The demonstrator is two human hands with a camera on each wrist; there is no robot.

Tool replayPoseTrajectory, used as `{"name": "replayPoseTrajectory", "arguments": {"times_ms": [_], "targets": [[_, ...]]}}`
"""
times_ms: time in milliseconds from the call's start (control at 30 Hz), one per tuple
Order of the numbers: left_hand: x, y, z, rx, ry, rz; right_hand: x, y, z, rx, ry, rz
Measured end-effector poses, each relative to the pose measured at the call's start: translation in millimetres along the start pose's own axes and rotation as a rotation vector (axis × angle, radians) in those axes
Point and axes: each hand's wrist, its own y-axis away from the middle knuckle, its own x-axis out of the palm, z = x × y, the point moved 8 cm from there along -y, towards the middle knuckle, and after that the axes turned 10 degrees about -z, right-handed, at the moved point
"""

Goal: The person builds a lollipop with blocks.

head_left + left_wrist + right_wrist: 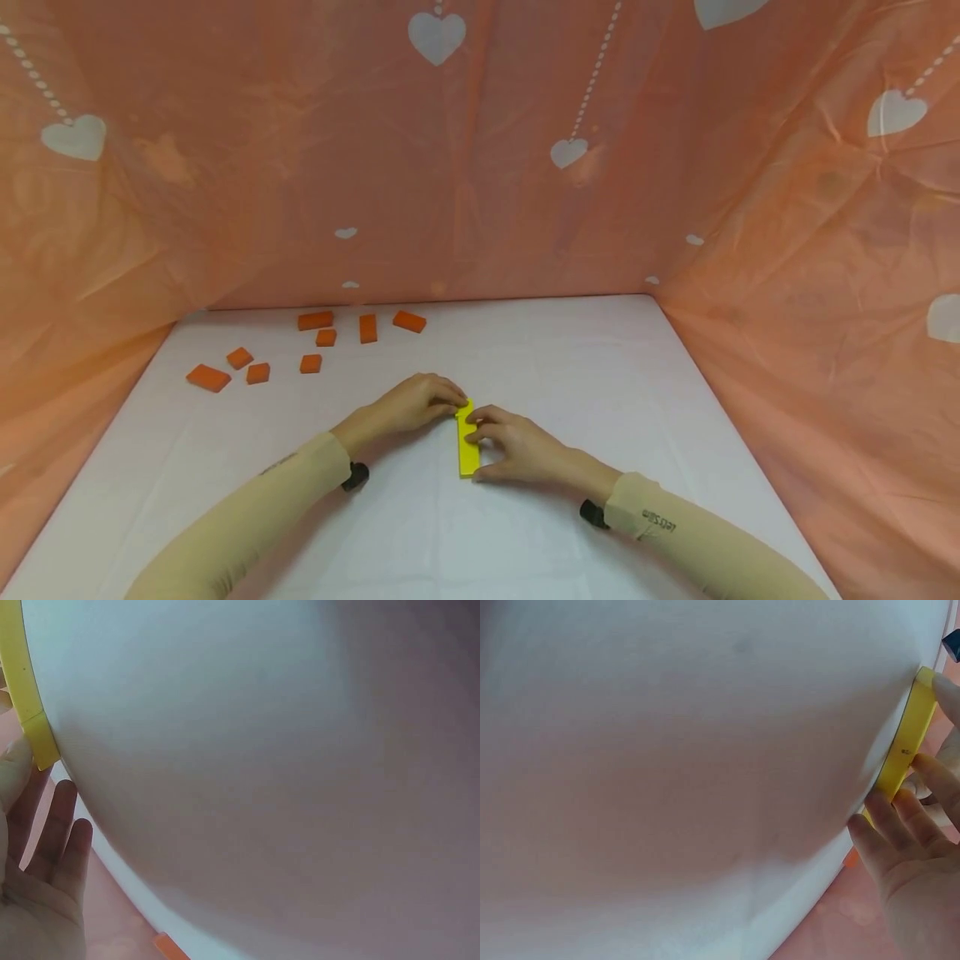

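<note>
Near the middle of the table, a long yellow block [468,458] lies lengthwise away from me. A short yellow block [464,409] sits against its far end; a seam between the two shows in the left wrist view. My left hand [415,402] comes from the left and pinches the short block [43,746] with thumb and fingertips. From the right, my right hand [521,446] holds the long block [909,739], the thumb at its near end and the fingers further up along it. Fingertips of both hands partly cover the far end.
Several orange blocks lie scattered at the back left, among them a long one [208,378], a square one [311,363] and an upright-lying one [367,328]. A white cloth covers the table [600,375]. An orange curtain [480,167] with hearts encloses the back and sides.
</note>
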Motion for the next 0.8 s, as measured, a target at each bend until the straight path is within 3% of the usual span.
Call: {"name": "replayPoseTrajectory", "arguments": {"times_ms": [800], "targets": [[-1.9,1.3,-1.0,-0.013,-0.017,-0.012,-1.1,-2.4,2.5,-0.001,0.009,0.016]]}}
